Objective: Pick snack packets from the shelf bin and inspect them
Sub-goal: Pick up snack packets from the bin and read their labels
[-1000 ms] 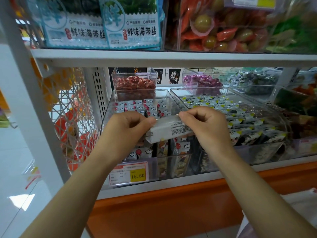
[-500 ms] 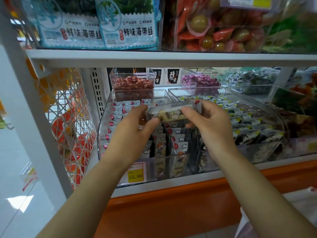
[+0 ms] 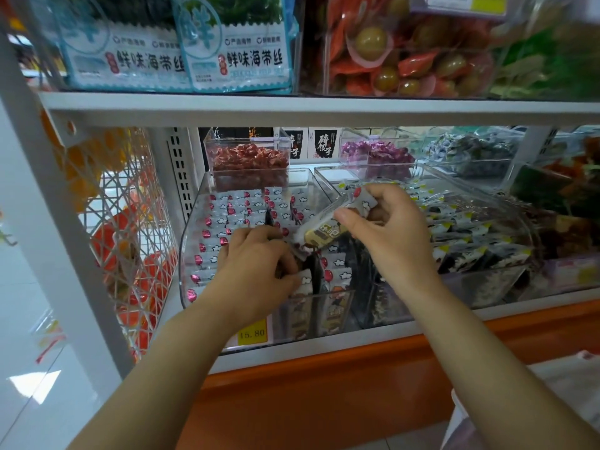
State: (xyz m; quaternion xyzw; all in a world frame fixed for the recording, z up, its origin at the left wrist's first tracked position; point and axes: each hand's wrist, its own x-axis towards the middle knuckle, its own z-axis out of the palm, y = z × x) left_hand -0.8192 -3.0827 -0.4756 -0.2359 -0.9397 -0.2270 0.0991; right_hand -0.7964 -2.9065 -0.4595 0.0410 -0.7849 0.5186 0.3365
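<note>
The right hand (image 3: 396,235) pinches a small white-and-yellow foil snack packet (image 3: 324,230) between thumb and fingertips near its upper end, tilted above the clear plastic shelf bin (image 3: 194,222). It looks light, crinkly and slippery, probably best held by the sealed end seams. The left hand (image 3: 256,271) buries curled fingers among the white cloud-printed packets (image 3: 240,206) in the bin; I cannot tell whether it grips one. Half a second earlier, both hands held the packet's ends.

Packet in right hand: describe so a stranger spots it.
Under the kelp-bag shelf, find the front-left clear bin. Above it the right hand pinches one tilted packet. Unlike the packets filed in rows below, it is lifted out, tan front showing.
</note>
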